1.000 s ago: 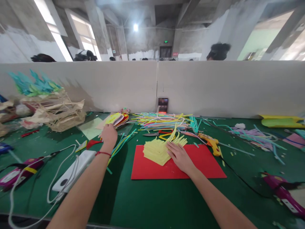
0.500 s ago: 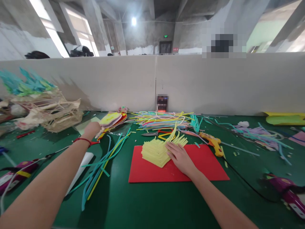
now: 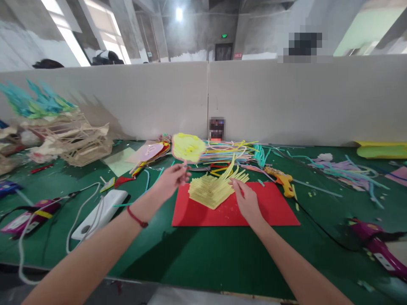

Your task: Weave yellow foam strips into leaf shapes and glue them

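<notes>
My left hand (image 3: pixel 172 179) is closed in a pinch on the stem of a pink-edged fan-shaped cutout covered with yellow (image 3: pixel 188 148), held upright above the table. My right hand (image 3: pixel 246 198) lies on the red sheet (image 3: pixel 273 207), fingers stretched toward the right edge of a fanned stack of pale yellow strips (image 3: pixel 212 189). A pile of more flat cutouts (image 3: pixel 151 153) sits at the back left. Behind the red sheet lies a heap of coloured sticks (image 3: pixel 229 152).
A yellow glue gun (image 3: pixel 281 180) lies right of the red sheet, its black cord trailing right. A white power strip (image 3: pixel 100 208) with cables, a wooden stick model (image 3: pixel 73 144) and a magenta glue gun (image 3: pixel 378 248) sit around. A grey partition (image 3: pixel 270 101) closes the back.
My left hand reached to the cutout pile, picked up the yellow fan-shaped piece and brought it toward the centre. My right hand slid a little toward the strips' right edge.
</notes>
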Demonstrator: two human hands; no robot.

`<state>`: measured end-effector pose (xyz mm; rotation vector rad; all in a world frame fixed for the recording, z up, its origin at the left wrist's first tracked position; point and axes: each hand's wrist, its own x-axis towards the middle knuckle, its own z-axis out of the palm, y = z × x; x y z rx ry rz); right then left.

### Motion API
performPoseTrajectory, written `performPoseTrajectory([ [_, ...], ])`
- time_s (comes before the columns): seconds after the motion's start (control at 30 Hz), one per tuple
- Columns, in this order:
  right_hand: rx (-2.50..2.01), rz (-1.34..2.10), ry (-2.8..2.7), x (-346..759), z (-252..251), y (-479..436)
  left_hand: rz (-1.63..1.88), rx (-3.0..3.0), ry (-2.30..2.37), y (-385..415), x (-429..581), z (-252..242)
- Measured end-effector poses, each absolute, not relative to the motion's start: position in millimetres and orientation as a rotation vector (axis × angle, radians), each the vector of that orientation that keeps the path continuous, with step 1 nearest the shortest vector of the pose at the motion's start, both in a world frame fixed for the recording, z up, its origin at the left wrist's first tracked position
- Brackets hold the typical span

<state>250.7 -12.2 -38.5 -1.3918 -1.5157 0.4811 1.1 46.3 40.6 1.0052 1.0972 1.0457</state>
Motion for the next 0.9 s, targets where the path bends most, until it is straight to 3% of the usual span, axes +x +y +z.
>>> performPoseTrajectory([
  [0.27, -1.058, 1.29, -0.9, 248.2, -25.0, -15.6, 0.69, 0.99, 0.951, -43.5, 61.6, -4.0],
  [0.47, -1.096, 1.318, -0.745, 255.9, -24.6, -15.1, 0.514, 1.088, 0.865, -26.4, 60.8, -8.4],
  [0.67, -1.151, 1.412, -0.837, 258.5, -29.5, -17.0, 0.739, 1.019, 1.012, 8.7, 38.2, -8.4],
  [0.9, -1.204, 1.406, -1.065, 258.2, -26.3, -20.6, 0.755, 1.082, 1.066, 19.1, 21.4, -13.8],
])
